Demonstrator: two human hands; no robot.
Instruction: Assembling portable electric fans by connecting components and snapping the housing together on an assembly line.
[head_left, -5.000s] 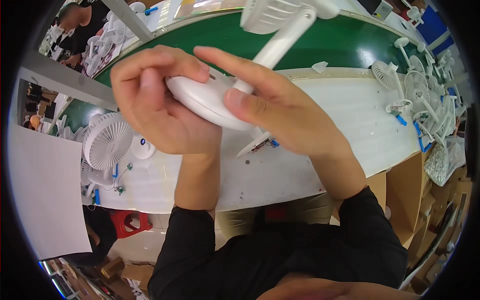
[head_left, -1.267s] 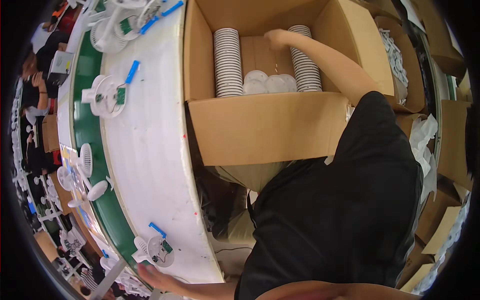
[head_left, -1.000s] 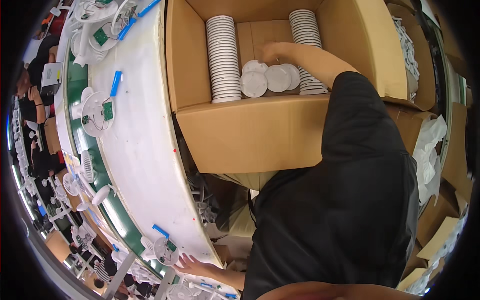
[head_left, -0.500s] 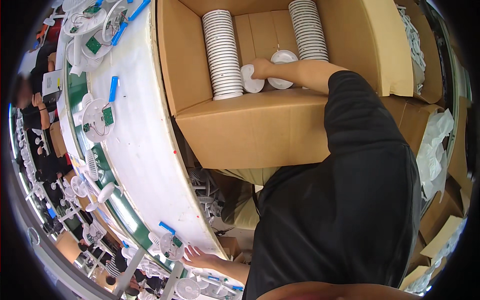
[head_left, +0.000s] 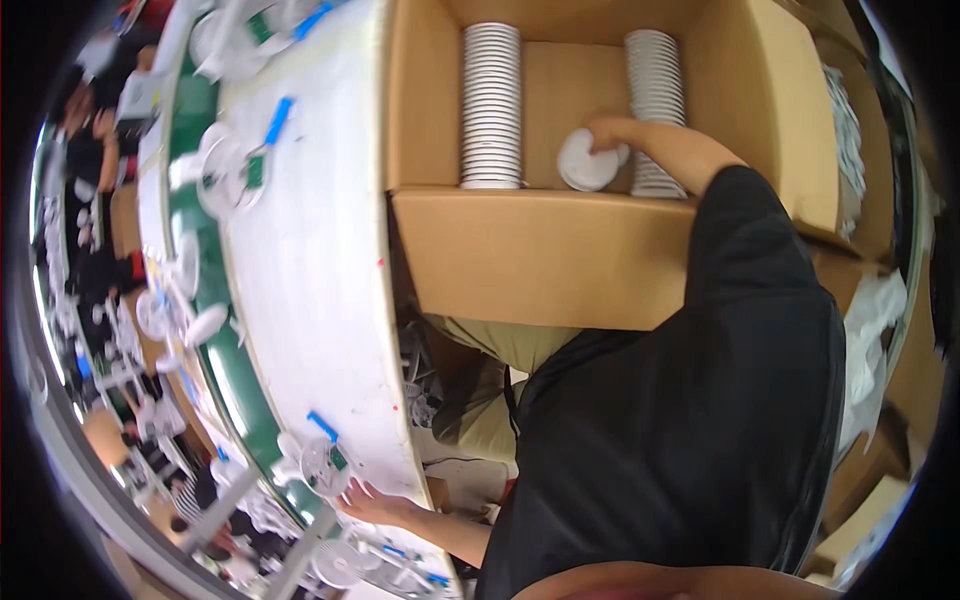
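Inside a cardboard box (head_left: 540,262), my right hand (head_left: 608,132) grips a round white plastic disc (head_left: 584,164) by its upper edge. Part of a second pale round piece shows just behind it; I cannot tell whether my fingers hold that too. On either side stand tall stacks of similar discs, a left stack (head_left: 491,110) and a right stack (head_left: 656,85). My left hand (head_left: 372,504) is open with its fingers apart, beside a white round fan housing (head_left: 322,468) with a green circuit board and a blue battery (head_left: 322,426). Whether the fingertips touch the housing is unclear.
A white tabletop (head_left: 310,250) runs along the left, bordered by a green conveyor belt (head_left: 232,385). Another opened housing (head_left: 228,180) with a blue battery lies farther up. White fan parts crowd the belt. Crumpled plastic (head_left: 868,350) and more cartons are at right. Other people sit far left.
My right hand has moved rightward inside the box with a disc, away from the left stack and up to the other loose disc. My left hand stays by the fan housing. The whole view has shifted.
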